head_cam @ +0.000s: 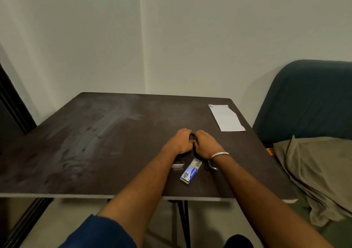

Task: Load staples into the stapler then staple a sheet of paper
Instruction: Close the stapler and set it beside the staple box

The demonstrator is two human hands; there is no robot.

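Observation:
Both hands meet over the middle-right of the dark table (95, 143). My left hand (181, 141) and my right hand (204, 144) close together on a dark stapler (192, 137), of which only a sliver shows between the fingers. A metal end of the stapler (178, 165) pokes out under my left wrist. A small blue and white staple box (190, 171) lies open just in front of my hands. A white sheet of paper (227, 118) lies flat at the far right corner of the table.
A dark teal chair (308, 99) stands right of the table, with a beige cloth (320, 171) draped over its seat. The wall is close behind the table. A silver bangle (221, 154) circles my right wrist.

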